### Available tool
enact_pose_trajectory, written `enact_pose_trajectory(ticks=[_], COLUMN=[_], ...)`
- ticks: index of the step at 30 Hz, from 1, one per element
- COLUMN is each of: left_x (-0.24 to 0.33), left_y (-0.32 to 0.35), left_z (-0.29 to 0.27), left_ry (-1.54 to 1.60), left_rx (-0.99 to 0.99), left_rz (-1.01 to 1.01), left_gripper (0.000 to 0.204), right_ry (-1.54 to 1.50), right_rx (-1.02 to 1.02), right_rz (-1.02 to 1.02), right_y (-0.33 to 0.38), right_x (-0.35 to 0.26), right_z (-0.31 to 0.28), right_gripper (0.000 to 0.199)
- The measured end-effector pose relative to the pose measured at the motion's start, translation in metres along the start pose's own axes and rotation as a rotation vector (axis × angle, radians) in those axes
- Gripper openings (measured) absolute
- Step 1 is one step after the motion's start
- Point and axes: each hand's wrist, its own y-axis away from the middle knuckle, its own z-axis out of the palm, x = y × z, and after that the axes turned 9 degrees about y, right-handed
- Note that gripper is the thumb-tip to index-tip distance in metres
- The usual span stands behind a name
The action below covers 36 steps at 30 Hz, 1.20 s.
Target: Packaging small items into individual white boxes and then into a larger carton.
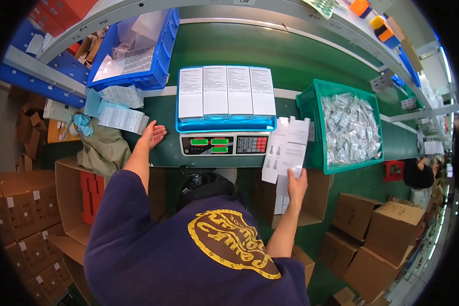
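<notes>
My right hand (298, 186) grips the lower edge of a flat, unfolded white carton (290, 143) printed with small grey pictures. The carton is just right of a digital weighing scale (226, 144), its far part beside the green bin. Several white printed boxes (215, 94) stand upright in a row on the scale's blue tray (224, 125). My left hand (155, 134) is open and empty, fingers apart, left of the scale. Nearest to it is a stack of folded printed leaflets (121, 119).
A green bin (317, 115) full of small clear bags stands right; a blue crate (160, 76) with packing material is far left. A metal shelf rail (199, 4) crosses overhead. Open cardboard boxes (319, 201) sit below the bench's front edge; a cloth sack (104, 153) lies left.
</notes>
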Motion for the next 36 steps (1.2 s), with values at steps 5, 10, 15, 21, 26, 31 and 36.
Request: enact_pose_trajectory(ticks=[5, 10, 15, 21, 26, 31, 36], left_x=[0.007, 0.006, 0.007, 0.007, 0.009, 0.007, 0.005], left_y=[-0.008, -0.004, -0.006, 0.001, -0.005, 0.001, -0.002], left_z=[-0.003, -0.004, -0.001, -0.001, 0.002, 0.0, -0.004], left_ry=[0.003, 0.02, 0.02, 0.044, 0.04, 0.047, 0.039], left_rx=[-0.002, -0.021, 0.002, -0.011, -0.04, -0.029, -0.024], left_rz=[-0.069, -0.083, -0.086, -0.087, -0.091, -0.094, -0.092], left_gripper=[0.046, 0.044, 0.043, 0.044, 0.044, 0.044, 0.045], right_ry=[-0.455, -1.13, -1.084, -0.466, -1.252, -0.332, -0.559], right_rx=[0.109, -0.113, -0.501, 0.448, -0.471, 0.044, 0.231], right_rz=[-0.219, -0.792, -1.112, -0.386, -1.216, -0.477, -0.49], right_y=[0.062, 0.103, 0.122, 0.137, 0.088, 0.115, 0.108], right_x=[-0.021, -0.033, -0.041, -0.038, -0.073, -0.062, -0.04], right_z=[-0.066, -0.134, -0.156, -0.132, -0.121, -0.127, -0.123], right_gripper=[0.041, 0.048, 0.049, 0.042, 0.039, 0.035, 0.038])
